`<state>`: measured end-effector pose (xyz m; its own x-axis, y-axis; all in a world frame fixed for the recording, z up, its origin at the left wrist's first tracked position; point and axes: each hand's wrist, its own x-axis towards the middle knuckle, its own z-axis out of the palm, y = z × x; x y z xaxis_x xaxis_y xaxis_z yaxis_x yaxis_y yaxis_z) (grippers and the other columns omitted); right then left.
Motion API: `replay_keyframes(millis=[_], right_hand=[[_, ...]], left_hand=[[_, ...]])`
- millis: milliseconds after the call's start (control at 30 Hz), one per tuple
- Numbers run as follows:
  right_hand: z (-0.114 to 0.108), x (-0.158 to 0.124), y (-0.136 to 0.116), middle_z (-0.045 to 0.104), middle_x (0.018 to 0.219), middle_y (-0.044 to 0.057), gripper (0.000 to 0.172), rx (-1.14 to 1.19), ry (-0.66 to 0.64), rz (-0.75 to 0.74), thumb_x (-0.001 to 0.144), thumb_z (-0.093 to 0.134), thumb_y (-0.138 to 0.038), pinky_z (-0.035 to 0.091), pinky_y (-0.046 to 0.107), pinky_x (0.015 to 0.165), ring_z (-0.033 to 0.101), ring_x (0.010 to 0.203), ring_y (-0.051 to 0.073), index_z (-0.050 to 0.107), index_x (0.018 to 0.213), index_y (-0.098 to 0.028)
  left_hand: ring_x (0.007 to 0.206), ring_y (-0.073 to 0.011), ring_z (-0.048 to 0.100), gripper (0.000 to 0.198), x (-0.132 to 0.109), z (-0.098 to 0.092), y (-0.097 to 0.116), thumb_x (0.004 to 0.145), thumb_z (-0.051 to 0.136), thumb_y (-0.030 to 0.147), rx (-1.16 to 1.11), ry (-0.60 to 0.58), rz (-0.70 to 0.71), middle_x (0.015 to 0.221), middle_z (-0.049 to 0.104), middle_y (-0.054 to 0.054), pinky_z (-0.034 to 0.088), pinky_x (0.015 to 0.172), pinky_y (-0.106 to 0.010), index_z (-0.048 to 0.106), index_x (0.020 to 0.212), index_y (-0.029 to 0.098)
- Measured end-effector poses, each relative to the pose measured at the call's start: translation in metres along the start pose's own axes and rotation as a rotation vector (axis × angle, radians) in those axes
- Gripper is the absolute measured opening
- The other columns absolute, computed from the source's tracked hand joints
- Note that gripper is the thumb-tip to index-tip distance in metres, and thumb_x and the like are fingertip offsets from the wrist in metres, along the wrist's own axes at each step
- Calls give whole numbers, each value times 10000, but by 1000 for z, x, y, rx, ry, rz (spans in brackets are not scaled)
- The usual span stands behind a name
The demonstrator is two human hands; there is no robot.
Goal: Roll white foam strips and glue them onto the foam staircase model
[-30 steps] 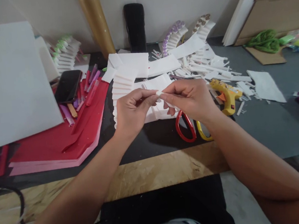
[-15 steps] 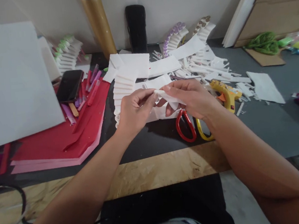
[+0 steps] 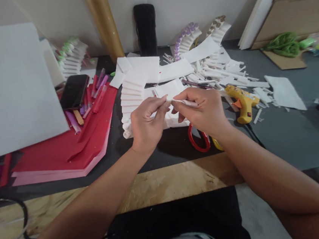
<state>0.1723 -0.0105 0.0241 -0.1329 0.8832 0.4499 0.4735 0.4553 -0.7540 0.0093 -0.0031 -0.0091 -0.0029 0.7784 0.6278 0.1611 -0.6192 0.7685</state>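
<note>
Between my hands is a thin roll of white paper [image 3: 188,102], held above the table. My left hand [image 3: 150,121] pinches its left end between thumb and fingertips. The fingers of my right hand [image 3: 204,109] are closed around its other end. Below my right hand lie scissors [image 3: 198,140] with one red and one yellow handle, their blades hidden. Just behind and left of my hands, a fan of pleated white paper [image 3: 132,93] lies with small rolled ends along its lower left edge. White paper pieces [image 3: 170,88] lie beneath my hands.
A yellow glue gun [image 3: 243,103] lies to the right, beside white paper scraps [image 3: 220,71]. On the left, a phone [image 3: 74,92] and several markers [image 3: 99,91] rest on red paper [image 3: 52,155], near a large white board [image 3: 14,89]. A gold tube [image 3: 104,26] stands behind.
The white paper has gone from a loose, flared shape to a tight, narrow roll. My right hand has turned and dropped slightly, covering more of the yellow scissor handle.
</note>
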Motion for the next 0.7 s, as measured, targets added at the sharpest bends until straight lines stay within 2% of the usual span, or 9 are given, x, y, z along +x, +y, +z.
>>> replay_keyframes(millis=[100, 300, 500, 600, 700], right_hand=[[-2, 1, 1, 663, 561, -32, 149, -27, 2, -49, 888, 677, -217, 417, 229, 533, 558, 482, 91, 729, 758, -167], [-2, 1, 5, 678, 586, -35, 117, -73, -15, -123, 882, 675, -184, 443, 238, 590, 592, 539, 103, 743, 786, -177], [-1, 2, 8, 698, 618, -11, 106, -60, -31, -118, 882, 683, -191, 450, 239, 595, 609, 550, 104, 751, 809, -156], [1, 4, 6, 704, 611, 2, 172, 84, -76, 11, 906, 693, -288, 471, 235, 569, 628, 531, 111, 740, 804, -158], [4, 8, 5, 737, 672, 47, 354, 497, -175, 325, 933, 663, -489, 553, 269, 554, 682, 546, 154, 716, 833, -154]], left_hand=[[808, -141, 710, 137, 2, -3, -1, 928, 707, 217, -13, -27, 25, 832, 773, -21, 561, 844, -291, 823, 999, 234], [663, -141, 711, 97, 11, -8, 0, 858, 776, 220, -171, -74, -277, 741, 769, -8, 570, 699, -277, 837, 931, 206], [655, -140, 710, 119, 11, -8, -4, 849, 781, 232, -214, -91, -318, 732, 764, -2, 580, 709, -282, 835, 950, 201], [686, -146, 716, 123, 11, -8, -6, 864, 767, 264, -186, -97, -309, 760, 768, -14, 574, 703, -269, 824, 944, 190], [721, -153, 712, 145, 12, -10, -6, 880, 749, 297, -104, -92, -282, 788, 771, -25, 567, 715, -264, 809, 957, 190]])
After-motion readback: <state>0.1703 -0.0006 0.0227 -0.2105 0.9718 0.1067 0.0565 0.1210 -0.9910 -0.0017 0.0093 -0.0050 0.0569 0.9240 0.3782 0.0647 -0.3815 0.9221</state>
